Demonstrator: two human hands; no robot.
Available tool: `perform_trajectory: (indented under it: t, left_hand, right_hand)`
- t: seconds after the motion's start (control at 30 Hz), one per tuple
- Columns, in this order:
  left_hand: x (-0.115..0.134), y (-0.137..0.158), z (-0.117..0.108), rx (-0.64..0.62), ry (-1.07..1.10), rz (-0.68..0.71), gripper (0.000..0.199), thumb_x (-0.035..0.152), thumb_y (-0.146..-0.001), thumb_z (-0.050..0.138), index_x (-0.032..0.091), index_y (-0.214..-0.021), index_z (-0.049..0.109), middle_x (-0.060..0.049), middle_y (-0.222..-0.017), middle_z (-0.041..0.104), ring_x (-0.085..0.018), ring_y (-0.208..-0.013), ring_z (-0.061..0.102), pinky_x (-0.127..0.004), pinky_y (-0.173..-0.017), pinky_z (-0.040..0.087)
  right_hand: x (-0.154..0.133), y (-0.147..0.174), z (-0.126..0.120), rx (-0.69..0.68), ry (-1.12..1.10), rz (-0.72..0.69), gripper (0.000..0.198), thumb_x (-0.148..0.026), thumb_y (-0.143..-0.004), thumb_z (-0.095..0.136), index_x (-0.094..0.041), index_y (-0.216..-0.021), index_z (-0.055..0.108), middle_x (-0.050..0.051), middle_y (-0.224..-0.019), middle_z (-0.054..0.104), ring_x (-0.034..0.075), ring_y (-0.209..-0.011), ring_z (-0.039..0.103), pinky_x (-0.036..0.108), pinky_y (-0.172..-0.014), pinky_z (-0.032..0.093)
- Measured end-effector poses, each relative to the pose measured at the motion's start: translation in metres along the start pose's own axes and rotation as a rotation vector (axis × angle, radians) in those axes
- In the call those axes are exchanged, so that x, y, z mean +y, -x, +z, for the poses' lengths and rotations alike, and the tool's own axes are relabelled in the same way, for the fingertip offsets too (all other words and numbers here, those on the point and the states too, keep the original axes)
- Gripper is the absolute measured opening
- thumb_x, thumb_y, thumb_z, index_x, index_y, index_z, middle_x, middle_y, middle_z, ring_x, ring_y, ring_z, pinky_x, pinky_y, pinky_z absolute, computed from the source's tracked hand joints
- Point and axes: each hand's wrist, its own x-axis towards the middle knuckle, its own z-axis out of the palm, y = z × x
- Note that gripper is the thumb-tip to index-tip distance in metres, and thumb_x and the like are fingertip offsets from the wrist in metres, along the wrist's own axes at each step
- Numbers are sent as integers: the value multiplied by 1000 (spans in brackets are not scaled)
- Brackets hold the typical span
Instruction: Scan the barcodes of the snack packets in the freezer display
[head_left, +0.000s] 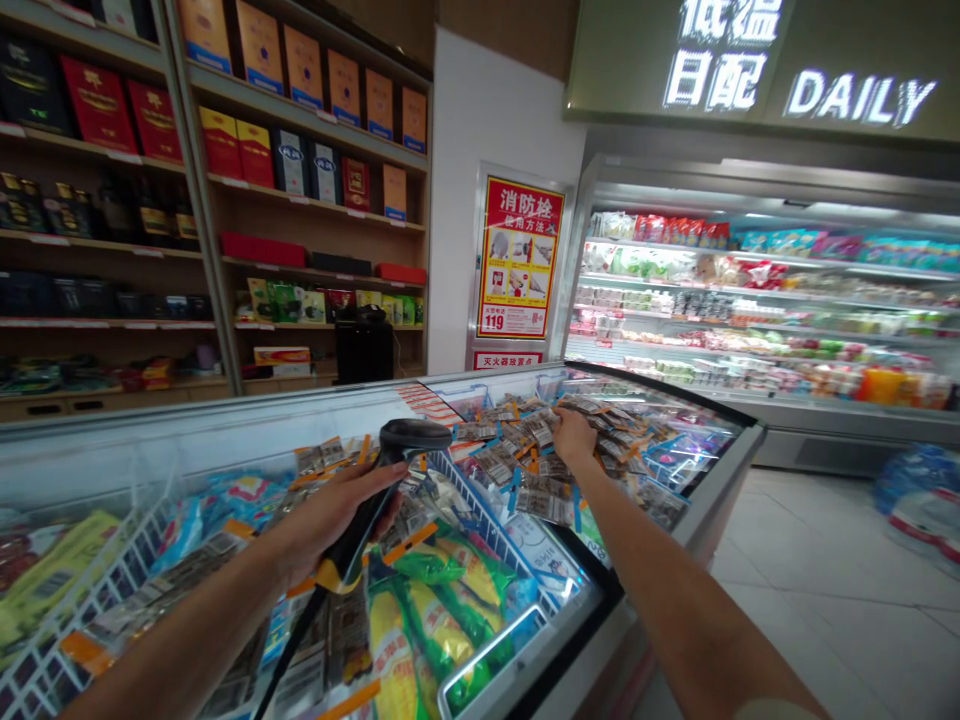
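My left hand (349,515) is wrapped round the handle of a black and yellow barcode scanner (414,436), its head pointing away and its cable hanging down. Farther right, my right hand (576,437) reaches over a pile of flat brown packets (551,500) with orange and blue edges. Its fingers are bent and pressed together on a packet at the pile's far side; the fingertips are partly hidden. The pile lies on the glass lid of a chest freezer (517,690). Below the scanner are bags of corn (427,610) in green and clear wrapping.
White wire baskets (97,590) divide the freezer's goods. Behind it stand shelves with boxes (304,65) and bottles. A red fire-hydrant notice (520,255) hangs on the wall. To the right are a lit chilled cabinet (750,325) and wrapped bottles (922,500) on the tiled floor.
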Motion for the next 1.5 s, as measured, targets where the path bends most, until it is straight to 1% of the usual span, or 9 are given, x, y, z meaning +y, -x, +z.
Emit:
perform_trajectory:
  t: [0.17, 0.3, 0.43, 0.57, 0.67, 0.8, 1.03, 1.27, 1.5]
  left_hand:
    - [6, 3, -1, 22, -24, 18, 37, 52, -65, 59, 16, -70, 50, 3, -54, 56, -8, -45, 48, -20, -46, 36]
    - [10, 4, -3, 18, -17, 50, 35, 51, -66, 58, 17, -72, 51, 3, -55, 56, -8, -44, 47, -19, -44, 34]
    - [11, 4, -4, 10, -4, 79, 35, 50, -67, 58, 16, -71, 54, 2, -57, 57, -9, -46, 49, -20, -46, 37]
    - [11, 5, -5, 16, -14, 40, 36, 51, -66, 58, 15, -68, 53, 1, -58, 58, -9, -46, 49, -20, -45, 37]
    - [12, 5, -4, 9, -6, 53, 35, 50, -66, 59, 15, -67, 52, 1, -56, 56, -9, -46, 49, -20, -45, 37]
    - [11, 6, -2, 15, 10, 46, 35, 49, -65, 60, 15, -72, 53, 2, -57, 57, -9, -47, 50, -19, -46, 37]
    - [7, 8, 5, 32, 17, 0, 37, 50, -62, 63, 17, -74, 52, 3, -57, 57, -8, -47, 49, -18, -46, 36]
    - [4, 8, 5, 6, -3, 12, 35, 50, -63, 61, 17, -72, 52, 3, -56, 57, -8, -46, 48, -19, -46, 35]
    - [6, 10, 8, -23, -25, 2, 34, 50, -65, 59, 17, -67, 52, 3, -53, 55, -8, -44, 47, -19, -43, 33]
  right_hand:
    - [-38, 26, 3, -32, 50, -108, 24, -17, -73, 52, -18, -95, 64, 12, -104, 62, 27, -103, 50, 41, -86, 34]
    - [-91, 73, 16, -350, 50, -354, 30, -42, -74, 52, -21, -88, 67, 10, -92, 66, 28, -94, 57, 40, -80, 38]
    - [-133, 125, 21, -540, 30, -485, 51, -66, -61, 52, -19, -72, 68, 10, -70, 66, 30, -77, 61, 43, -72, 40]
    - [-152, 146, 17, -643, 141, -506, 59, -69, -52, 55, -15, -73, 67, 17, -85, 65, 37, -88, 57, 51, -75, 39]
    - [-145, 139, 19, -706, 32, -381, 47, -55, -53, 63, -17, -81, 64, 12, -83, 65, 31, -82, 59, 43, -69, 44]
    - [-123, 120, 29, -605, -344, -100, 36, -33, -51, 70, -20, -83, 60, 1, -76, 65, 21, -73, 60, 31, -64, 45]
    - [-103, 87, 31, -440, -1182, 411, 31, -35, -55, 67, -17, -77, 54, 0, -69, 66, 18, -67, 62, 30, -64, 49]
    - [-69, 59, 25, -442, -1309, 600, 27, -25, -53, 63, -20, -78, 54, -5, -61, 63, 15, -56, 61, 27, -54, 50]
    - [-44, 39, 25, -107, -1284, 669, 22, -27, -57, 62, -21, -75, 52, -4, -58, 62, 17, -59, 62, 30, -56, 51]
